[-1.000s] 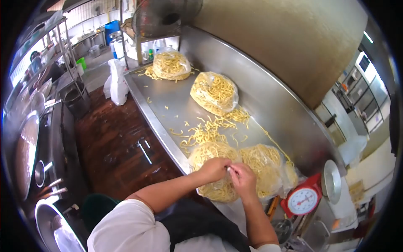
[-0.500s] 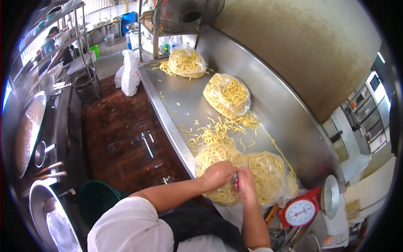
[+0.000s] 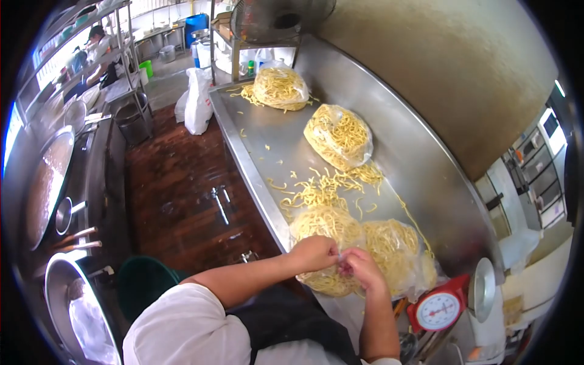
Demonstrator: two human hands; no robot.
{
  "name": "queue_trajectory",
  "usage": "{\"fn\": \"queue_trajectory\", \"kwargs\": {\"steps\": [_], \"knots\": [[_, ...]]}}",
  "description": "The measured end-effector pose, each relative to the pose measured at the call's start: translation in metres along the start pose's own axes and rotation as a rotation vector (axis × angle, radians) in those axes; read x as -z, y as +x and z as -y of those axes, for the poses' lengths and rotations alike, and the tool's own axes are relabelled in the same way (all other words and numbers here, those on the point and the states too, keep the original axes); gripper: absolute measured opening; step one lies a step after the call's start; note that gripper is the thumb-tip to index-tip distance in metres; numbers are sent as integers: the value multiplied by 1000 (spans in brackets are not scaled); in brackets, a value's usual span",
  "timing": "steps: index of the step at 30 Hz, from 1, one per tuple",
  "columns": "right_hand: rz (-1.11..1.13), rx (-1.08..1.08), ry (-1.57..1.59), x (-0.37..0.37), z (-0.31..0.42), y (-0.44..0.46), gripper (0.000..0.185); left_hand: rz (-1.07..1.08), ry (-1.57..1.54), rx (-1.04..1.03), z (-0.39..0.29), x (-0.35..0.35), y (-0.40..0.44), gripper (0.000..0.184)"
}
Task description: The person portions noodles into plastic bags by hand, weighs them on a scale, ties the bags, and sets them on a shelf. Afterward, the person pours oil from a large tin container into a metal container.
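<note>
Presents the left hand (image 3: 315,252) back upward, fingers curled toward the right hand (image 3: 362,267). Positions the right hand just beside the left, slightly lower in view, with fingers bent and drawn together. Brings the fingertips of both hands close together in the narrow space between them. Extends the left forearm (image 3: 249,280) sideways behind the left hand, at a shallow slope, wrist nearly straight. Sets the right forearm (image 3: 378,319) at a steeper angle, below the right hand in view, wrist angled toward the left hand. Shows both forearms bare.
</note>
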State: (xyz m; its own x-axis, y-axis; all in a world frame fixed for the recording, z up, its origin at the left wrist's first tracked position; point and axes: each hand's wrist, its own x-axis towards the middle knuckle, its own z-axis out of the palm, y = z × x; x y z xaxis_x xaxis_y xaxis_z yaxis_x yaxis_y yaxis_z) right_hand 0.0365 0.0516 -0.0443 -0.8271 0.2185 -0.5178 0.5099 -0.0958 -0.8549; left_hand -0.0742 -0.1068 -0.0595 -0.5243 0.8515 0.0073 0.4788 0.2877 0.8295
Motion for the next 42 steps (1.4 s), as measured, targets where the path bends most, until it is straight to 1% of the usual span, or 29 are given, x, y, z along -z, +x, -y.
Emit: {"fn": "queue_trajectory", "kwargs": {"steps": [1, 4, 7, 10, 13, 15, 16, 18, 20, 21, 22, 23, 24, 25, 26, 28, 29, 31, 32, 33, 34, 35, 37, 39, 41, 42], "knots": [[-23, 8, -1, -1, 0, 0, 10, -18, -38, -10, 2, -2, 2, 24], [-73, 35, 17, -5, 2, -1, 7, 130, -499, 183, 6, -6, 6, 20], [-102, 75, 82, -2, 1, 2, 10, 173, -864, 414, -2, -5, 6, 13], [-173, 128, 120, -4, 4, 6, 19, 164, -1386, 572, 4, -19, 7, 7], [-269, 203, 63, -9, 0, 14, 28, 49, -1593, 658, -6, -29, 6, 9], [-367, 266, -31, -12, -6, 20, 35, 162, -1553, 666, -9, -25, 2, 8], [-472, 392, -184, -12, -12, 28, 38, 217, -1533, 668, -8, -22, 1, 8], [-673, 640, -501, -7, -28, 44, 44, 373, -1255, 603, 2, -14, 0, 10], [-783, 526, -612, -5, -34, 53, 46, 507, -1007, 556, 21, -11, 2, 15], [-821, 486, -670, -5, -32, 61, 47, 496, -1012, 484, 25, -13, 3, 17], [-805, 461, -586, 2, -38, 67, 47, 463, -1017, 420, 30, -17, 1, 19], [-773, 429, -503, 7, -48, 74, 46, 456, -1099, 385, 46, -32, 9, 24], [-755, 476, -490, 0, -40, 62, 40, 411, -1145, 419, 30, -8, -6, 28], [-688, 441, -219, -4, -41, 54, 32, 370, -1154, 409, 25, 8, -17, 36], [-693, 560, -329, -1, -49, 49, 24, 363, -1161, 381, 30, 19, -25, 43], [-779, 817, -568, -21, -52, 29, 18, 237, -1099, 309, 58, 37, -46, 47], [-757, 821, -612, -22, -59, 27, 16, 187, -1056, 278, 71, 45, -57, 49], [-742, 838, -684, -24, -62, 25, 14, -6, -1061, 450, 98, 64, -94, 48], [-665, 750, -765, -24, -51, 24, 18, -49, -1064, 515, 116, 67, -111, 47], [-590, 666, -845, -30, -32, 16, 23, -159, -1072, 528, 118, 79, -144, 45], [-510, 580, -929, -32, -19, 8, 28, -265, -1054, 596, 125, 81, -171, 44], [-478, 569, -1050, -29, -16, 8, 30, -357, -1071, 632, 132, 78, -197, 43], [-412, 571, -1272, -13, -9, 27, 34, -594, -1081, 686, 125, 67, -251, 39], [-267, 663, -1355, 10, -14, 47, 39, -759, -1175, 718, 116, 43, -298, 35], [-209, 632, -1490, 16, -17, 55, 40, -822, -1282, 809, 93, 18, -330, 33], [-251, 642, -1298, 6, -23, 52, 38, -793, -1283, 838, 85, 6, -343, 34]]}}
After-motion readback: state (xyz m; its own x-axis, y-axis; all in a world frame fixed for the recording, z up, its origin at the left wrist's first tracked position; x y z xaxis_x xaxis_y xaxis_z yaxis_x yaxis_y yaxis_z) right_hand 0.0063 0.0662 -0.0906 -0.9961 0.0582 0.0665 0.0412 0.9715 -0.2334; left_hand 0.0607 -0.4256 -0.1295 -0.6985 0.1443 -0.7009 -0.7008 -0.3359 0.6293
